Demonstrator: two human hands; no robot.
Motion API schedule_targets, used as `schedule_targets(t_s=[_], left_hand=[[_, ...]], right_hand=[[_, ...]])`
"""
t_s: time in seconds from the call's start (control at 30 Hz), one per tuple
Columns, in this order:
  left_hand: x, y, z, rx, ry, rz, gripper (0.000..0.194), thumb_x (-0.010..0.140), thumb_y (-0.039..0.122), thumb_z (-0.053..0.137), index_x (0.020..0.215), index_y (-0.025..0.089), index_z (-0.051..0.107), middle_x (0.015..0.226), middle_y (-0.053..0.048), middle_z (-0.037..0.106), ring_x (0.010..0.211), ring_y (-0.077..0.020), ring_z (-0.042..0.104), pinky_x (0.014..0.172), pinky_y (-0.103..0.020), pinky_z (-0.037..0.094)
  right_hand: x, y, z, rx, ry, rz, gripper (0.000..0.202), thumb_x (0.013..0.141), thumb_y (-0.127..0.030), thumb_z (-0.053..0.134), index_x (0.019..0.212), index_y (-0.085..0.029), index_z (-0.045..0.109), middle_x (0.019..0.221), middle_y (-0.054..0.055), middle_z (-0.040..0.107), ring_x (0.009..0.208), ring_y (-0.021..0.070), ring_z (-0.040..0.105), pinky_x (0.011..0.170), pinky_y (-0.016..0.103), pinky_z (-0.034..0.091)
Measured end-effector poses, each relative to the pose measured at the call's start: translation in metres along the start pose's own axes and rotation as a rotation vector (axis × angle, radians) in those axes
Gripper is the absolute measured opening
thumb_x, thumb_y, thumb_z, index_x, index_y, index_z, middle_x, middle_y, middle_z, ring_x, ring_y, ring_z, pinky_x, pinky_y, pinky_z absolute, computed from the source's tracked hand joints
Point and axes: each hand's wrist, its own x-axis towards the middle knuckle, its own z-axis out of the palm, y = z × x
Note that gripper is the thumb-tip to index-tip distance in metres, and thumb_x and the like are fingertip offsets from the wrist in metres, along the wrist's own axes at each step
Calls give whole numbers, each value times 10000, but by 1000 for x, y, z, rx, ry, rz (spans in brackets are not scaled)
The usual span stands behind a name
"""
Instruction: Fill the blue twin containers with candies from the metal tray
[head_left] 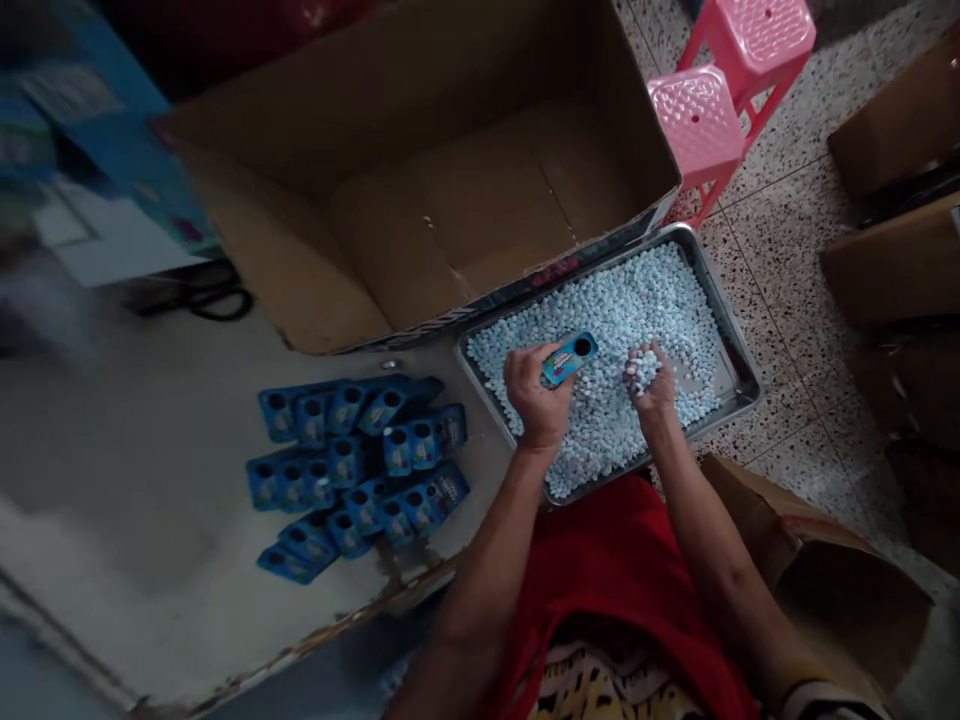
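Note:
My left hand (534, 405) grips a small blue cardboard box (564, 362) with a round dark hole at its upper end. It is held tilted above a metal tray (727, 312). A thick layer of small pale blue, white and pinkish candy-like pellets (600, 430) covers most of the tray. To the right of the box, my right hand (660, 388) is cupped palm up around a heap of these pellets (642, 368). The tray's bottom shows bare near its right end. My palm and some fingers are partly hidden by the heap.
Several similar blue boxes (345, 465) stand in rows on the pale table (150, 480). A large open carton (450, 200) lies behind the tray, with black-handled scissors (217, 300) at its left. Pink stools (697, 120) stand at the far right; another open carton (817, 530) is at lower right.

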Motion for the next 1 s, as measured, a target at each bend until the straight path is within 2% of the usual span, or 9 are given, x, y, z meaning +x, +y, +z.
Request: schedule_targets(t_s=[0.07, 0.13, 0.27, 0.37, 0.5, 0.63, 0.73, 0.87, 1.0], left_hand=[[10, -2, -21, 85, -97, 33, 307, 867, 261, 896, 1145, 254, 765, 1041, -69, 726, 1020, -279, 677, 979, -424, 529], [15, -1, -35, 127, -192, 44, 313, 842, 245, 908, 1127, 249, 779, 1026, -65, 726, 1010, -282, 678, 961, -411, 529], [15, 8, -49, 111, -326, 39, 345, 820, 238, 917, 1135, 251, 775, 1047, -61, 735, 1031, -288, 689, 958, -401, 538], [13, 16, -56, 75, -367, 23, 390, 803, 217, 925, 1158, 254, 767, 1060, -56, 742, 1043, -285, 703, 955, -395, 551], [12, 21, -61, 67, -375, 2, 421, 773, 172, 938, 1152, 249, 771, 1059, -51, 752, 1044, -284, 715, 948, -392, 558], [12, 22, -62, 83, -395, -23, 416, 761, 151, 945, 1131, 241, 777, 1084, -55, 777, 1064, -291, 724, 963, -397, 554], [12, 22, -62, 100, -433, -45, 394, 775, 173, 940, 1129, 240, 778, 1114, -63, 797, 1090, -303, 726, 985, -414, 549], [12, 20, -60, 84, -437, -55, 405, 756, 160, 939, 1120, 243, 779, 1123, -64, 808, 1094, -303, 735, 992, -419, 552], [11, 16, -58, 53, -429, -45, 416, 731, 153, 946, 1100, 245, 777, 1098, -60, 808, 1070, -305, 739, 971, -420, 552]], right_hand=[[-19, -13, 13, 137, -81, 41, 305, 965, -411, 759, 778, -232, 599, 691, -45, 703, 448, 73, 518, 399, 187, 419], [-40, -21, 31, 235, -170, 56, 282, 1011, -397, 697, 799, -225, 627, 797, -9, 759, 441, 64, 496, 394, 193, 419], [-68, -27, 71, 311, -256, 11, 368, 1059, -423, 614, 744, -233, 598, 792, 2, 720, 548, 99, 570, 513, 229, 519], [-73, -26, 87, 280, -279, -50, 372, 1055, -406, 612, 724, -239, 577, 735, -6, 681, 609, 123, 590, 566, 243, 522], [-72, -17, 91, 130, -324, -148, 265, 1028, -397, 635, 818, -236, 657, 955, 21, 789, 548, 99, 503, 509, 245, 441], [-70, -10, 90, 104, -347, -231, 348, 984, -497, 697, 762, -235, 645, 750, 9, 677, 670, 138, 597, 654, 259, 518], [-70, -9, 91, 68, -331, -228, 396, 959, -551, 700, 729, -240, 615, 753, 8, 629, 672, 148, 566, 676, 292, 513], [-72, -9, 92, 3, -340, -272, 387, 930, -539, 689, 690, -251, 590, 720, 3, 533, 677, 159, 526, 708, 313, 510], [-76, -10, 92, -77, -344, -321, 344, 929, -534, 630, 710, -271, 600, 754, 30, 568, 756, 199, 577, 796, 358, 565]])
